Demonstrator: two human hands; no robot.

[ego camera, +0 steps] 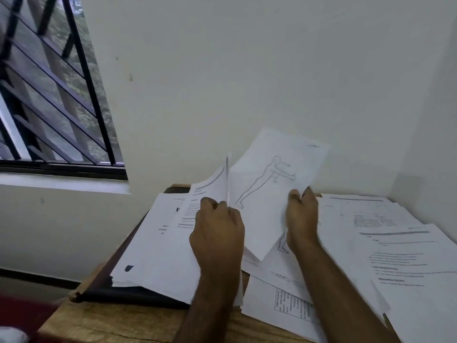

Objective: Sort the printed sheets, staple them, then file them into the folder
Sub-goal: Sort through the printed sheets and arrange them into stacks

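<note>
Both hands are raised over a wooden desk [128,325] pushed into a corner of white wall. The left hand [218,233] curls around a lifted bundle of text sheets [205,201], thumb on top, while the right hand [303,219] pinches the edge of an upright sheet with a figure outline [269,184]. The two hands are near each other but apart. A dark folder [128,294] lies at the desk's left under a stack of pages [158,253]; more loose printed sheets [400,253] spread across the right. A barred window [49,95] is at the left.
</note>
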